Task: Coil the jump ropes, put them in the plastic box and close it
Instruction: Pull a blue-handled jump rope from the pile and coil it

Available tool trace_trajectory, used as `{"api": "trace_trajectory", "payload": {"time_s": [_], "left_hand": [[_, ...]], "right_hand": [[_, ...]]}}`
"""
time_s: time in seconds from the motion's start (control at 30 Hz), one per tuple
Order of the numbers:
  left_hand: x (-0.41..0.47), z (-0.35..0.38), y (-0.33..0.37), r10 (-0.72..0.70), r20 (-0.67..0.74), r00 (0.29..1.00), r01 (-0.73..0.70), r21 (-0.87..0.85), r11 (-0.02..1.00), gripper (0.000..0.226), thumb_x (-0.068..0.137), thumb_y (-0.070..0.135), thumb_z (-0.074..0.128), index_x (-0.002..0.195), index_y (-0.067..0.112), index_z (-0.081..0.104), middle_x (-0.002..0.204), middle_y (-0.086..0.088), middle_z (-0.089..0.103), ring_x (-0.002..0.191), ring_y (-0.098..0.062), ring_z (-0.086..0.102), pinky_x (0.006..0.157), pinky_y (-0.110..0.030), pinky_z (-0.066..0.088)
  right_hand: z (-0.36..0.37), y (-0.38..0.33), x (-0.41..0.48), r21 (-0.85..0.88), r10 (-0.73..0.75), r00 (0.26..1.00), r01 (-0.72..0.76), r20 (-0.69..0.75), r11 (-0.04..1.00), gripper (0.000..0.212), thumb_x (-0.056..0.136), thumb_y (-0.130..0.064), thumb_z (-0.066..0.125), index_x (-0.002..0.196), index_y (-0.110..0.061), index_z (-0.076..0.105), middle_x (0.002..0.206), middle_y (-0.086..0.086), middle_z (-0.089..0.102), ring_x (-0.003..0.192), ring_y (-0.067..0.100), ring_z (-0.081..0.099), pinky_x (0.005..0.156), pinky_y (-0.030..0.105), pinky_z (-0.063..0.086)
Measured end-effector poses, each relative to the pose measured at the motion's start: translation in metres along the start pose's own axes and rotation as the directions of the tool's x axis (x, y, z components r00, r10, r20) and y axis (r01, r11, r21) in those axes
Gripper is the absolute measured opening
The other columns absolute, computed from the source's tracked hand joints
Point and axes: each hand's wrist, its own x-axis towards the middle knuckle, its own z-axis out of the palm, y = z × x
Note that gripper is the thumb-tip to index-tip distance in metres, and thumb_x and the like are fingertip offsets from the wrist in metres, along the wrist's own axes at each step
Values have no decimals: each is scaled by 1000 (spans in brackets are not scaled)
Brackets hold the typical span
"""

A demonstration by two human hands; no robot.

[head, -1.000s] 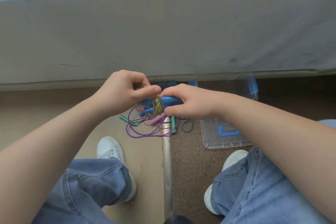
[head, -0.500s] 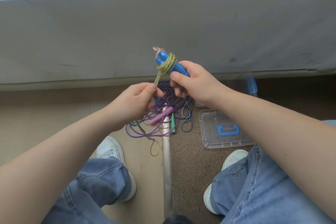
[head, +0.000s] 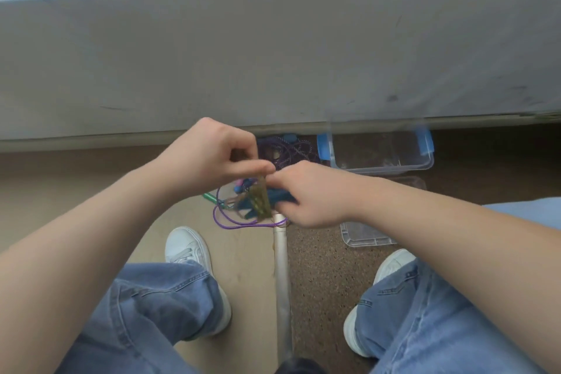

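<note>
My right hand (head: 315, 194) grips the blue handles (head: 280, 197) of a jump rope, held low over the floor. Its yellow-green cord (head: 261, 202) is wound round the handles, blurred by motion. My left hand (head: 212, 155) pinches the cord's end just above the wraps. Beneath them lie a purple rope (head: 239, 223), a green handle (head: 211, 198) and a pink handle (head: 239, 183). More purple rope (head: 288, 150) lies by the wall. The clear plastic box (head: 382, 161) with blue latches stands open at the right. Its clear lid (head: 361, 235) lies flat in front of it.
A grey wall (head: 273, 55) runs across the back. A metal strip (head: 282, 282) divides beige floor on the left from speckled brown floor on the right. My jeans-clad legs and white shoes (head: 186, 247) flank the strip.
My right hand has brought the blue handles down from chest height to just above the floor pile. My left hand has risen and now pinches the cord over the wraps.
</note>
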Motion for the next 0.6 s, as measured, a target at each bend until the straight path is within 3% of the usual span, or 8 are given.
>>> {"api": "trace_trajectory", "payload": {"time_s": [0.07,0.17,0.27,0.37,0.47,0.53,0.6], "left_hand": [[0,-2,-6,-113,-80,990,108,-64,992,43,78,63,67,54,28,58,43,11,48,49,-8,47,48,-12,32],[-1,5,-14,-270,-118,956,259,-102,961,54,84,66,55,48,26,50,43,5,40,48,-13,36,47,-19,29],[1,14,-12,-403,-38,914,388,-207,898,56,93,58,47,56,17,56,47,-2,39,50,-12,32,52,-29,32],[2,24,-1,-445,58,893,448,-180,876,42,92,42,44,54,32,59,47,4,50,47,-6,43,53,-30,35],[-2,34,13,-399,115,910,414,-182,892,51,103,43,38,62,21,59,51,5,52,46,-5,43,52,-24,34],[-6,36,21,-310,138,941,330,-153,932,45,102,43,39,72,16,59,56,4,51,49,-7,41,51,-23,32],[-9,35,26,-209,167,964,230,-119,966,40,101,42,41,73,17,56,56,5,51,51,-8,43,49,-20,29]], "right_hand": [[-3,-9,-2,140,-54,998,55,-11,989,16,86,-22,54,82,-37,50,74,-6,59,66,12,57,62,29,45],[-13,-10,-3,365,8,991,41,-130,930,25,88,-15,61,81,-37,51,69,-8,56,60,7,53,56,17,37],[-18,-5,-3,615,75,979,58,-188,786,15,92,-5,60,89,-19,60,68,-12,59,59,-1,53,58,12,40],[-17,0,2,767,169,948,105,-269,633,4,90,-12,58,89,-16,58,63,-11,58,58,7,47,58,22,39],[-22,20,13,792,436,823,26,-363,609,11,83,-27,57,79,-18,53,62,0,54,54,15,44,57,34,38],[-30,36,15,687,537,735,-135,-414,714,18,83,-36,57,76,-20,52,67,3,61,59,24,52,62,41,43],[-32,47,14,529,573,701,-322,-425,786,19,90,-36,56,84,-18,54,79,5,65,74,30,58,64,38,42]]}}
